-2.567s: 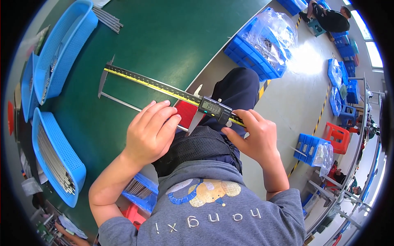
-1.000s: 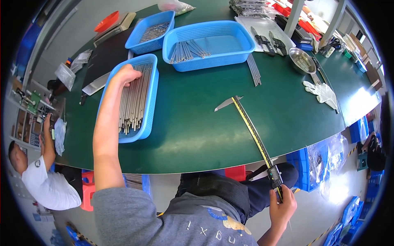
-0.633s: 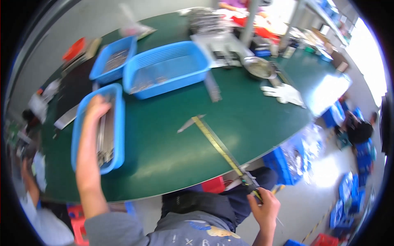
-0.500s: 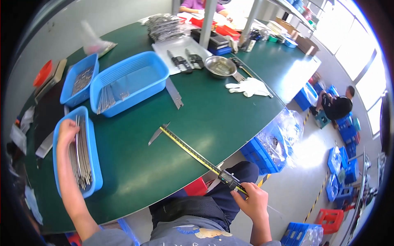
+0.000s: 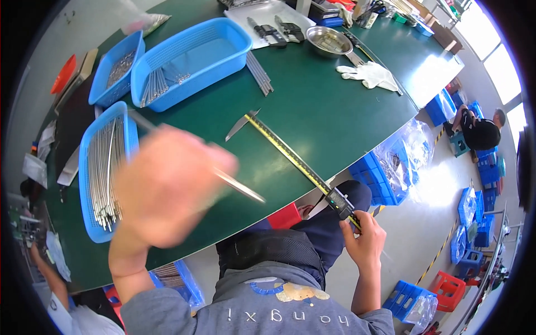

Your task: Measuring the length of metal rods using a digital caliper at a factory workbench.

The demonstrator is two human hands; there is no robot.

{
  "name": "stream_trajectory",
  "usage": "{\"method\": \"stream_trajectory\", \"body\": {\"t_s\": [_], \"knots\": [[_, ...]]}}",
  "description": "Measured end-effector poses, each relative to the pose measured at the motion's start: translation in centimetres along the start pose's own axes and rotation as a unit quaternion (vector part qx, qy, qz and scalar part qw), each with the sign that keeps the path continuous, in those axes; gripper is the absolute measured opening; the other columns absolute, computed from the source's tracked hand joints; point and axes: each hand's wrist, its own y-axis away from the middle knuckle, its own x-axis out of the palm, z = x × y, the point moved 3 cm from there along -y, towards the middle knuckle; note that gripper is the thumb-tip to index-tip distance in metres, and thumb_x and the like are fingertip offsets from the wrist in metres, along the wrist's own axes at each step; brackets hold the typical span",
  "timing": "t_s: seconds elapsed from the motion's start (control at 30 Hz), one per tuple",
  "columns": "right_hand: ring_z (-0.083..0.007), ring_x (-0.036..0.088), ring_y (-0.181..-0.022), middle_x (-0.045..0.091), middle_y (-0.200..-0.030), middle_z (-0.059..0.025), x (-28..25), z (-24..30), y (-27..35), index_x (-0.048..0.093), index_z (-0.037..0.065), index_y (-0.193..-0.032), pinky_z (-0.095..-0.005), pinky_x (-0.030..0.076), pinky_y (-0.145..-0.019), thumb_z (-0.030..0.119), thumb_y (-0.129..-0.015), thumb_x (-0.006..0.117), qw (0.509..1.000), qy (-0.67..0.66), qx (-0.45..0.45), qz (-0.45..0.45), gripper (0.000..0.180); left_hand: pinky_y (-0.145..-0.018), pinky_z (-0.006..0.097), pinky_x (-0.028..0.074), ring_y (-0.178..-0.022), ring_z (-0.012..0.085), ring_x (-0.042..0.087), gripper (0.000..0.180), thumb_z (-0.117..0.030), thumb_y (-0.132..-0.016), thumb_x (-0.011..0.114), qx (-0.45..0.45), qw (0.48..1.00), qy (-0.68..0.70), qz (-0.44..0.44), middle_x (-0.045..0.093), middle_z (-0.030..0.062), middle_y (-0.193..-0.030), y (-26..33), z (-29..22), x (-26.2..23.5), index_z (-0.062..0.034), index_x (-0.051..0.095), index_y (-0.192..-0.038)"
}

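The left hand (image 5: 167, 190) is blurring across the middle of the view, its fingers closed around a thin metal rod (image 5: 237, 187) whose free end is pointing toward the caliper (image 5: 296, 162); the rod is hanging above the green surface (image 5: 312, 100), apart from it. The right hand (image 5: 364, 243) is gripping the caliper at its near end, just behind the dark slider, fingers wrapped shut, while the long beam is lying out over the surface's edge with its jaw tip resting near the middle. To do this step well, I judge the rod should be brought in slowly and set square between the jaws, with the beam kept flat and the thumb free to be working the slider; a swinging rod risks a skewed reading. Beside the left hand, a blue tray (image 5: 89, 223) is holding many more rods laid lengthwise, and two further blue baskets (image 5: 223, 56) are sitting behind it, one with a few rods, one smaller. As for packaging, a clear plastic bag (image 5: 405, 151) is sagging over blue crates (image 5: 371, 178) off the surface's right edge, another clear bag (image 5: 139, 22) is lying at the far left corner, and white gloves (image 5: 371, 75) are lying near a steel bowl (image 5: 328, 39). No label is legible.
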Motion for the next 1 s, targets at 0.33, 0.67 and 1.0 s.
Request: {"method": "stream_trajectory", "body": {"t_s": [0.33, 0.67, 1.0], "knots": [[-0.0193, 0.057, -0.054, 0.061, -0.071, -0.0078, -0.7, 0.2, 0.6, 0.062, 0.005, -0.089, -0.0295, 0.045, -0.05, 0.021, -0.073, 0.076, 1.0, 0.001, 0.018, 0.006, 0.027, -0.067, 0.034, 0.055, -0.074, 0.0168, 0.057, 0.021, -0.014, -0.07, 0.068, 0.15, 0.967, 0.196, -0.063, 0.056, 0.0022, -0.083, 4.4, -6.7, 10.8, -0.0046, 0.068, -0.089], [-0.0175, 0.055, -0.053, 0.059, -0.07, -0.0084, -0.9, 0.5, 0.4, 0.062, 0.003, -0.091, -0.0286, 0.044, -0.05, 0.02, -0.074, 0.075, 1.0, -0.004, 0.012, 0.017, 0.027, -0.077, 0.039, 0.055, -0.079, 0.0203, 0.058, 0.021, -0.016, -0.072, 0.063, 0.115, 0.98, 0.162, -0.018, 0.055, 0.004, -0.087, 5.2, -5.7, 13.2, -0.0051, 0.066, -0.089], [-0.0176, 0.053, -0.052, 0.058, -0.069, -0.0085, -1.1, 0.6, 0.8, 0.061, 0.002, -0.091, -0.028, 0.043, -0.049, 0.019, -0.075, 0.075, 0.999, -0.006, 0.019, 0.025, 0.027, -0.08, 0.04, 0.055, -0.081, 0.0199, 0.058, 0.021, -0.016, -0.072, 0.064, 0.097, 0.981, 0.168, -0.006, 0.057, 0.004, -0.088, 5.6, -5.7, 13.3, -0.0052, 0.067, -0.09]]}}
